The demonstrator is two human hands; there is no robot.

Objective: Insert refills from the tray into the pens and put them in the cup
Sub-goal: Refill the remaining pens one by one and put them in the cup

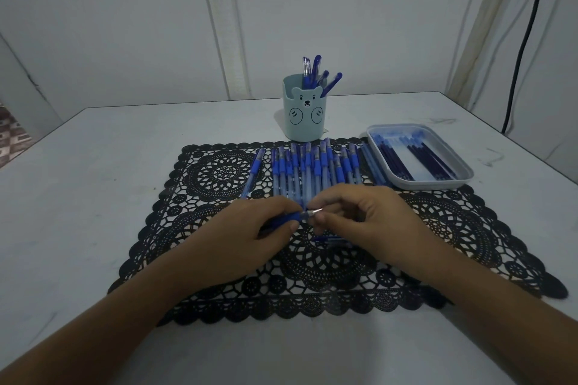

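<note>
Grips a slim blue pen (290,216) by its rubbery sleeve in the left hand (247,237); pinches its metal tip with the right hand (366,222). Just above a black lacy mat (469,228), near a row of clear-barrelled pens (312,169). Beyond: round bear-faced cup (305,117) holding pens, shallow rounded tray (431,187) of dark refills (406,159), smooth white counter (93,181), pale panelled wall (125,25).
</note>
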